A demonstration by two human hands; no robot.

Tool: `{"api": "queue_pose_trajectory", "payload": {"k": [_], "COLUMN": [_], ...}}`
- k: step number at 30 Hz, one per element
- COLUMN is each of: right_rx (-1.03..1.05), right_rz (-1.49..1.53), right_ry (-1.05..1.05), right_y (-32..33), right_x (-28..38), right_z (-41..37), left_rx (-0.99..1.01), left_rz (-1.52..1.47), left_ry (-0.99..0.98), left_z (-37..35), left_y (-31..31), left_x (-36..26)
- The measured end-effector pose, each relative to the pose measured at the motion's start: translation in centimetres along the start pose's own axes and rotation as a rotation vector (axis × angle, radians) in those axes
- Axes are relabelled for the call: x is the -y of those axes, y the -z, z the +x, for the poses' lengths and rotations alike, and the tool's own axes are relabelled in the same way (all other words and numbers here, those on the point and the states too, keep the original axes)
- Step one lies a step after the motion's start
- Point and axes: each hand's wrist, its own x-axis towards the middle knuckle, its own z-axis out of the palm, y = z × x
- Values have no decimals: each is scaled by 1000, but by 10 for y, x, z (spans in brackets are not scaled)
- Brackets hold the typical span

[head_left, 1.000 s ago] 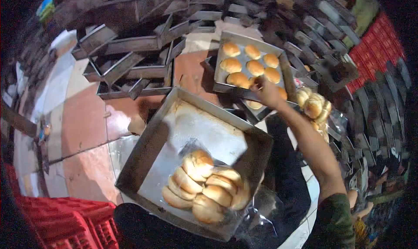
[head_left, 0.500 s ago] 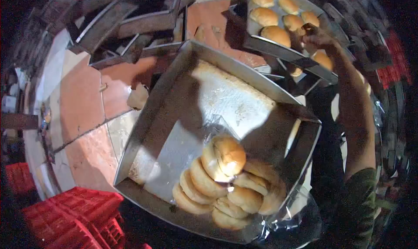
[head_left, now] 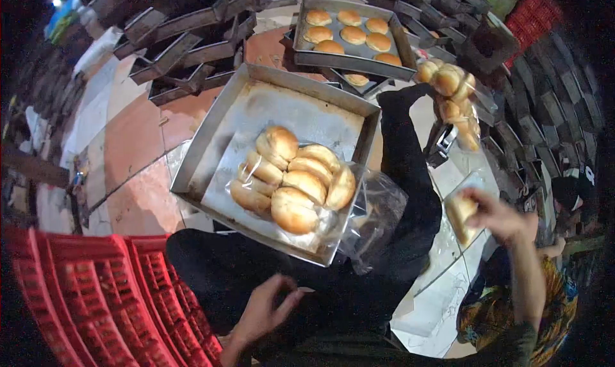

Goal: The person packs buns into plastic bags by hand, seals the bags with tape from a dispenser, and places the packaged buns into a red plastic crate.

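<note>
Dull scuffed metal tray (head_left: 211, 133), glossy clear plastic bag (head_left: 375, 216), smooth matt-crusted buns (head_left: 295, 181), ribbed red plastic crates (head_left: 96, 303), worn matt floor tiles (head_left: 134, 155).

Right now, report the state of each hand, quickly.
The left hand is open, fingers spread, holding nothing.
The right hand is closed on a golden-brown round bread bun.
</note>
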Motion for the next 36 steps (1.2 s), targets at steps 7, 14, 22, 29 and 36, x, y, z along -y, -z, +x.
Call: {"api": "queue_pose_trajectory", "payload": {"k": [7,14,22,29,36], "right_rx": [110,-326,-395,-387,-280], "right_rz": [1063,657,-396,-894,-469], "right_ry": [188,345,539,605,750], "right_y": [-158,-221,-231,-241,-180], "right_x": [-19,20,30,34,-31], "right_z": [42,108,107,121,69], "left_rx": [-521,-702,-606,-645,-648], "left_rz": [379,338,238,258,246], "left_ry": [-442,-561,-688,-651,-538], "left_z": [28,55,29,28,21], "left_y": [-100,-111,-132,-119,-125], "left_x": [-55,-35,-18,-13,0]}}
